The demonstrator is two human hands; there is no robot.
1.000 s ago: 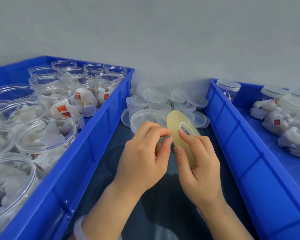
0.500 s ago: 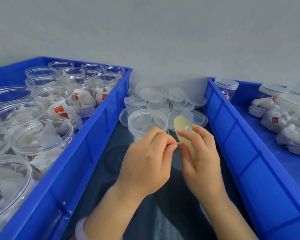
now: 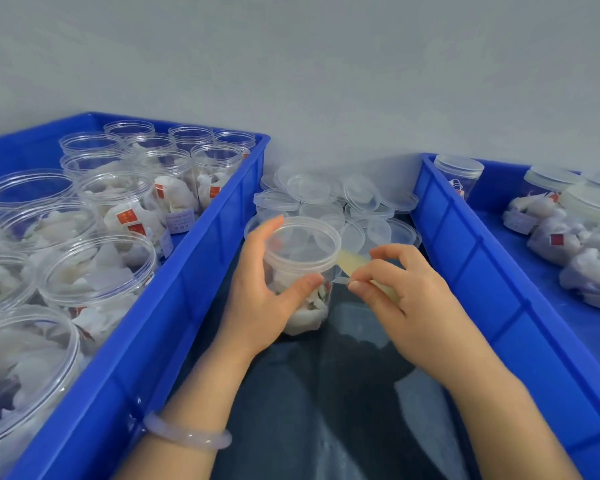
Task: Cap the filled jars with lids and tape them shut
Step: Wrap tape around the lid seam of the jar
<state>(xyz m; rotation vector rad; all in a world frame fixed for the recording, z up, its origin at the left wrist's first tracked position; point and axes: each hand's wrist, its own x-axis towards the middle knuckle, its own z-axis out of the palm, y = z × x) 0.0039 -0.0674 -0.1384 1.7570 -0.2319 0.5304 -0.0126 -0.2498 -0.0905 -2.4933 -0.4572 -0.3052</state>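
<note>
Wall: grey, behind blue bins.
Jar: looks light, slick, thin-walled; hold its sides.
Tape: likely flimsy, sticky; take the end.
Left hand: clasps jar.
Right hand: pinches tape.

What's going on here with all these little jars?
A person is sealing jars. The left hand grips a filled jar that seems to have its lid on, between two blue bins. The right hand holds a tape roll beside it and pinches the loose tape end by the jar's side. More open filled jars wait in the left bin; capped ones are in the right bin. Behind lie spare lids.
</note>
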